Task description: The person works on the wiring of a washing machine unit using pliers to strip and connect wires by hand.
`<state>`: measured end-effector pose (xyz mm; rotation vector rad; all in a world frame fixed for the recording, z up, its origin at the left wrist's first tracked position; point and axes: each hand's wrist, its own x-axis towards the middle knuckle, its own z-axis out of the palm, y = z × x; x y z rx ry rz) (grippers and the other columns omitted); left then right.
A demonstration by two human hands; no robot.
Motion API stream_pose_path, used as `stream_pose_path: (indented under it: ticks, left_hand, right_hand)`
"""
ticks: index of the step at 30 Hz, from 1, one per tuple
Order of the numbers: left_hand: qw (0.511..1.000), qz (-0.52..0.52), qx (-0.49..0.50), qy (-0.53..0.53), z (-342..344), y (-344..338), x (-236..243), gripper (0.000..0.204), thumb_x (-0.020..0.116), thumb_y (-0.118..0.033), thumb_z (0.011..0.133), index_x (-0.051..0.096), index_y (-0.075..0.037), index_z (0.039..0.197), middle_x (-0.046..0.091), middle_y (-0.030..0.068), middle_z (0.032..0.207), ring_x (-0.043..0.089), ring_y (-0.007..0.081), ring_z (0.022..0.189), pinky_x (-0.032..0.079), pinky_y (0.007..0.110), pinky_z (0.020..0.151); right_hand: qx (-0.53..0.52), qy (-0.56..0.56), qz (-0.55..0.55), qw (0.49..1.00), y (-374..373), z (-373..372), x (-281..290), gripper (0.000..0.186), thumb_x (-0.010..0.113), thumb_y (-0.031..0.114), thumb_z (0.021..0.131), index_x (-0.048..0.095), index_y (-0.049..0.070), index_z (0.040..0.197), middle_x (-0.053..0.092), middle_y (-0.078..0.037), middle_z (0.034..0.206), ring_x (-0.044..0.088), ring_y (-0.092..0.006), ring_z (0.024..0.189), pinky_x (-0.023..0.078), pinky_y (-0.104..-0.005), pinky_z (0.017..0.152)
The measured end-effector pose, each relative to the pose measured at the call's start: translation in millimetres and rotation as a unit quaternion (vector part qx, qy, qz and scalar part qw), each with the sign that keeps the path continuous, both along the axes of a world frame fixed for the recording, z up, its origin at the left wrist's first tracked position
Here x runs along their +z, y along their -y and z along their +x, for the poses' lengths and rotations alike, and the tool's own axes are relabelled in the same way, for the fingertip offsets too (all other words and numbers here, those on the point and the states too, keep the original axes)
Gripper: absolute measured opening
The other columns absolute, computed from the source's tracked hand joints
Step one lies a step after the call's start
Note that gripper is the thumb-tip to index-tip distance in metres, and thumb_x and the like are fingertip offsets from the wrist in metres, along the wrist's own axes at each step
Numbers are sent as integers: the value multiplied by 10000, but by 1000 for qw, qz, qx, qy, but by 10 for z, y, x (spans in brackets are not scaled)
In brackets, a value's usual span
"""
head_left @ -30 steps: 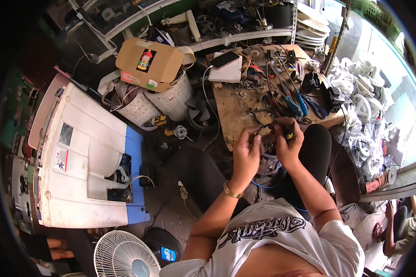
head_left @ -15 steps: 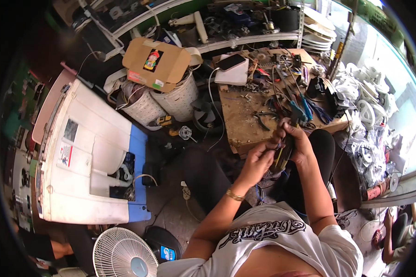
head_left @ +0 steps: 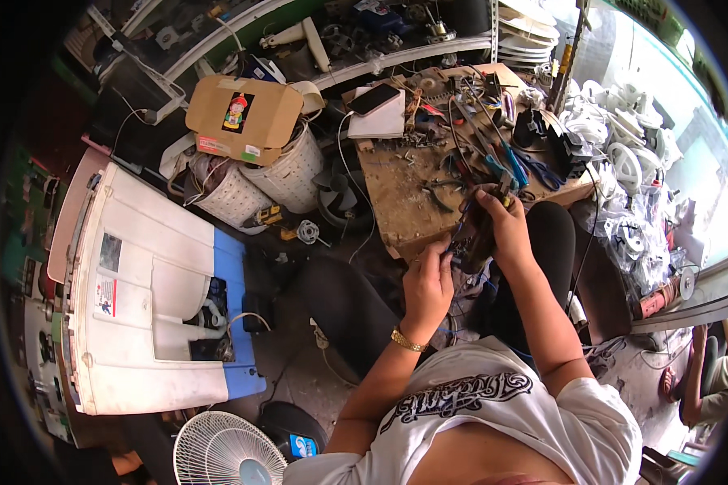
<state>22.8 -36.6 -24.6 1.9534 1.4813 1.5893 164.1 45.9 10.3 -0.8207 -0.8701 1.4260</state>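
Note:
My left hand (head_left: 429, 284) is closed, thumb and fingertips pinched at what looks like a thin blue wire (head_left: 463, 217). To its right and a little farther off, my right hand (head_left: 505, 226) is wrapped round a dark elongated thing (head_left: 476, 238) with a bit of yellow by the fingers. Its exact kind is hidden by the hand and the dark background. Both hands are just off the near edge of a low wooden bench (head_left: 400, 222), above my knees. Close beyond them lie dark-handled pliers (head_left: 445, 198) and blue-handled tools (head_left: 516, 166).
A phone (head_left: 375, 99) rests on a white box at the bench's far left. White baskets (head_left: 287, 155) under an open cardboard box (head_left: 271, 121) stand left of it. A large white-and-blue casing (head_left: 129, 323) and a fan (head_left: 226, 444) are at left. White plastic parts (head_left: 623, 153) pile up at right.
My hands have drawn apart: the left is lower and farther left, the right higher. The dark thing between them has turned. The view has shifted slightly, moving the bench left and up.

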Motion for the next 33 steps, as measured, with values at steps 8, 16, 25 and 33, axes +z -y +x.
stream_pose_path:
  ticks: [8, 16, 25, 33]
  left_hand:
    - [860, -232, -249, 380, -100, 19, -84, 186, 521, -145, 1041, 594, -19, 1158, 452, -45, 692, 374, 35, 564, 287, 201, 499]
    - [976, -87, -83, 180, -72, -213, 146, 155, 637, -42, 957, 615, 38, 1088, 612, -16, 773, 550, 50, 674, 484, 215, 654]
    - [887, -241, -150, 364, -98, -364, -26, 104, 655, -104, 956, 644, -23, 1020, 621, 18, 769, 511, 44, 594, 392, 184, 509]
    - [763, -295, -244, 521, -178, -356, 42, 135, 648, -182, 974, 600, -72, 1034, 601, 32, 811, 477, 49, 566, 343, 186, 473]
  right_hand:
    - [173, -96, -93, 976, -168, 107, -83, 128, 634, 158, 958, 645, 33, 982, 681, -61, 776, 625, -132, 609, 511, -272, 540]
    - [10, 157, 55, 986, 69, -18, -123, 126, 708, 108, 927, 666, -9, 904, 687, -2, 787, 593, -48, 691, 484, -222, 638]
    - [18, 144, 78, 986, 167, 19, -46, 136, 697, 105, 937, 646, -21, 929, 692, -20, 793, 636, -70, 732, 503, -230, 662]
    - [77, 167, 72, 980, 107, 77, -118, 151, 728, 81, 903, 673, -25, 995, 703, -21, 896, 620, -70, 811, 508, -243, 750]
